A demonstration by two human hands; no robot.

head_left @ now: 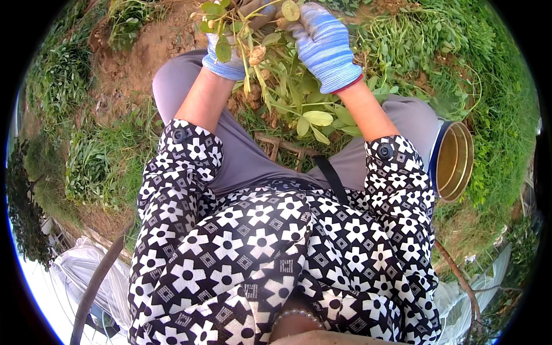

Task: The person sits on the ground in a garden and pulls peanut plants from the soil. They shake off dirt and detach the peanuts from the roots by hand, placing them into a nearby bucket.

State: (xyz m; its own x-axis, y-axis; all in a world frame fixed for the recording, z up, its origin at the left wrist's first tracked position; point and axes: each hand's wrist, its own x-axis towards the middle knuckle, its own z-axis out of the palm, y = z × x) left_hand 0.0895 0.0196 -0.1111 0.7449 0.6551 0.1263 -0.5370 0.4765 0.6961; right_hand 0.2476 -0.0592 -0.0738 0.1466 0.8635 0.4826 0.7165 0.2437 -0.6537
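While both gloved hands work near the upper edge, we see a leafy plant (223,49) between them, above the lap, its long axis nearly vertical, stems trailing downward toward us. Our left hand (231,62), partly covered by leaves, closes around the stems; our right hand (325,45) has curled fingers, though we cannot tell whether they grip anything. We count two blue-striped gloves, one plainly visible tan pod (257,56) and one gold-lined can (456,161) beside our right knee (413,118).
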